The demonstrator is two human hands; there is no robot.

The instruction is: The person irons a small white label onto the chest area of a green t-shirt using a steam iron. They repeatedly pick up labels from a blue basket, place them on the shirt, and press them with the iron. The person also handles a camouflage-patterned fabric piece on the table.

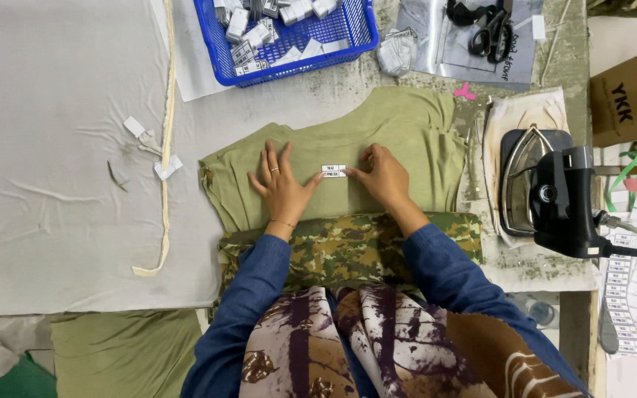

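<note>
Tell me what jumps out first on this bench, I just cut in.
Dead centre, the left hand and right hand press flat on an olive garment, pinching a small white label between them. At the right edge a black iron rests on its pad; a blue basket of label bundles sits top centre.

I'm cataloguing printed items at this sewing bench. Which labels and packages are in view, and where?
Small white rectangular label: on the olive garment, between both hands' fingertips.
White label packs: heaped in the blue plastic basket, top centre.
Brown cardboard box: right edge.
White label strip: lower right.
</note>
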